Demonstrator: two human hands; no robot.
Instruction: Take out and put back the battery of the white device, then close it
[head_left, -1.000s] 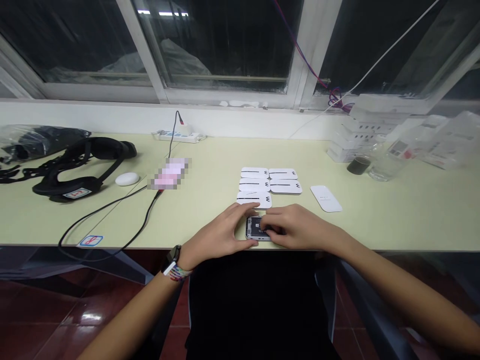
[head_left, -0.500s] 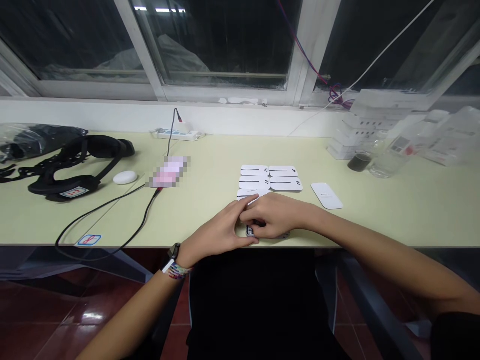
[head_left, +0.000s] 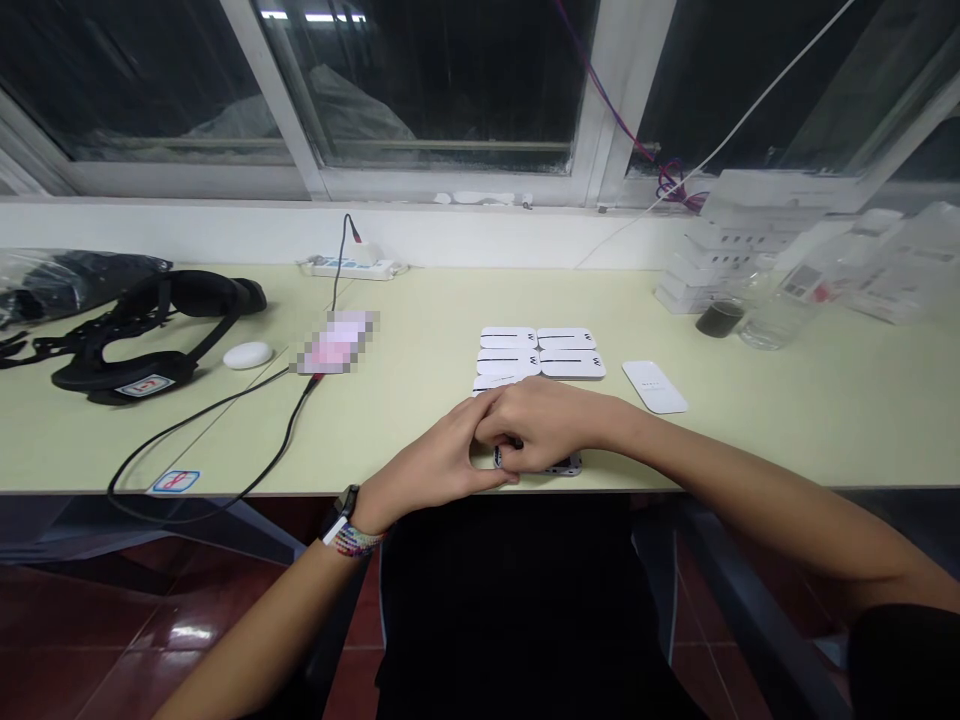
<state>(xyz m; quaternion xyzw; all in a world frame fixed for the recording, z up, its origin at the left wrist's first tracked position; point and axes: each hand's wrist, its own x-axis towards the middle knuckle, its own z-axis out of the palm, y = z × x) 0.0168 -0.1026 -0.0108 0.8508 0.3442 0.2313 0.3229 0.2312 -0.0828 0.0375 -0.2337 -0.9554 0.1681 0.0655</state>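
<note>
Device lay at the desk's near edge, mostly hidden by the curled right hand, its grip unclear; the left hand spread around the device's left end, white cases beyond.

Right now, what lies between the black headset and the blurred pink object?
A white oval object and some black cable, in the head view.

Beyond the right hand, white rectangular devices block the way; bare tabletop opens left of them.
</note>
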